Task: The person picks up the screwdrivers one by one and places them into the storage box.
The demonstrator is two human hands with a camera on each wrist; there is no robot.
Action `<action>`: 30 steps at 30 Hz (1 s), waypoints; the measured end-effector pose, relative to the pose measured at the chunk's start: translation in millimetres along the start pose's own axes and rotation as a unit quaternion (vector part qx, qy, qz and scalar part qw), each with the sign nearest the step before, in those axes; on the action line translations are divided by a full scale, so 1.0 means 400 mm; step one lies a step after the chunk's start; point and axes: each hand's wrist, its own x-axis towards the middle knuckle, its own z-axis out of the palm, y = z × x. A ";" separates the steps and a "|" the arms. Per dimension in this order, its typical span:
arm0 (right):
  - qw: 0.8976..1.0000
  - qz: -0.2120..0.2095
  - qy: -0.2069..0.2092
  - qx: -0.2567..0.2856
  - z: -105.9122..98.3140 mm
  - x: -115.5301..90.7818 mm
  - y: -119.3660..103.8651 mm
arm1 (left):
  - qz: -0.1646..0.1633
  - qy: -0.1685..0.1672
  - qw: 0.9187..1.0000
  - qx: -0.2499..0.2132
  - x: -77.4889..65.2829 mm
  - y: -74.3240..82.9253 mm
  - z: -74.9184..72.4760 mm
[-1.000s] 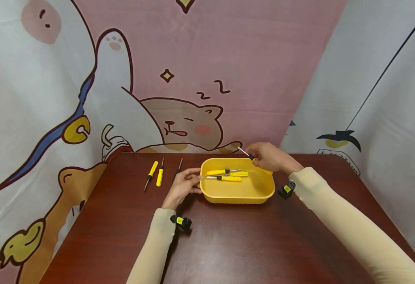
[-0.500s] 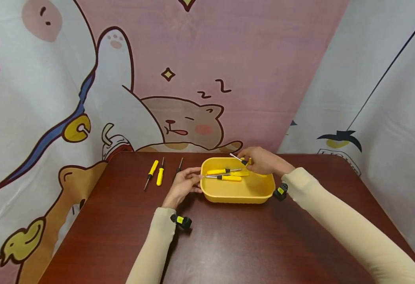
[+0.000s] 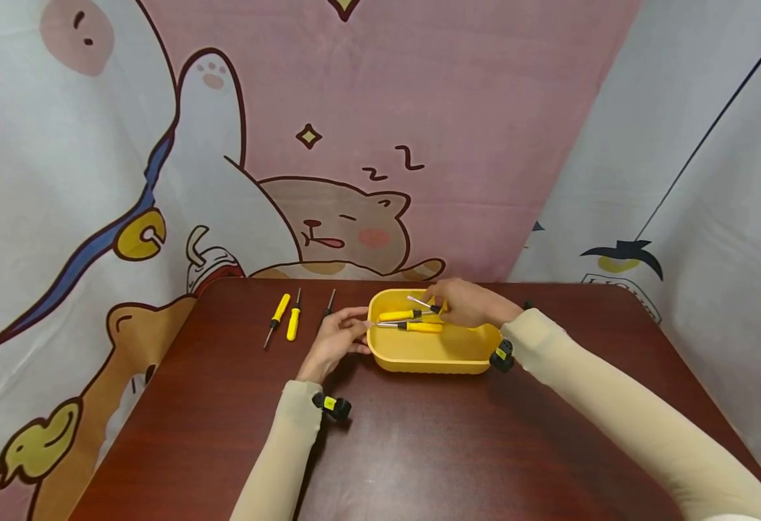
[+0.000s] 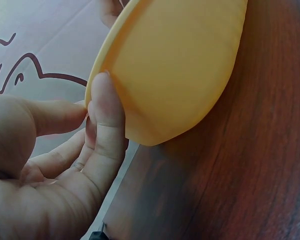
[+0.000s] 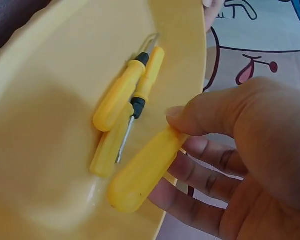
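Observation:
A yellow plastic bin (image 3: 432, 365) stands on the table. My left hand (image 3: 333, 344) pinches its left rim between thumb and finger, as the left wrist view shows up close. Over the bin's far side, my right hand (image 3: 470, 300) grips a yellow-handled screwdriver (image 5: 145, 175), its metal shaft pointing left in the head view. Several screwdrivers lie crossed on the bin floor: one with a black collar (image 5: 121, 95), another with its shaft running the opposite way (image 5: 152, 75), and a yellow handle (image 5: 110, 150) partly beneath them.
Left of the bin, two yellow-handled screwdrivers, the outer one (image 3: 277, 320) and the inner one (image 3: 294, 318), lie on the dark wooden table (image 3: 406, 441). A third screwdriver (image 3: 330, 304) is partly hidden behind my left hand. A cartoon-printed cloth (image 3: 484, 145) hangs behind the table.
My right hand has moved left and lower over the bin, carrying the screwdriver from its far right rim toward the ones inside. The left hand has kept its grip on the rim.

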 end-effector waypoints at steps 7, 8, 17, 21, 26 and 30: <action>1.000 0.002 -0.020 0.000 0.013 0.019 -0.008 | 0.000 0.002 1.000 -0.002 0.003 -0.004 0.000; 1.000 0.004 -0.025 0.002 0.015 0.022 -0.011 | -0.001 0.002 1.000 -0.003 0.004 -0.005 0.000; 0.998 -0.036 -0.058 -0.019 0.032 0.050 -0.037 | 0.003 0.000 1.000 -0.007 0.003 -0.004 -0.002; 0.996 -0.042 -0.081 -0.024 0.037 0.060 -0.049 | 0.005 -0.004 1.000 -0.010 0.005 -0.005 -0.002; 0.993 -0.038 -0.105 -0.039 0.042 0.079 -0.059 | 0.005 -0.003 1.000 -0.005 0.006 -0.007 -0.002; 0.991 -0.056 -0.112 -0.054 0.049 0.093 -0.066 | 0.004 -0.003 1.000 -0.004 0.007 -0.008 -0.002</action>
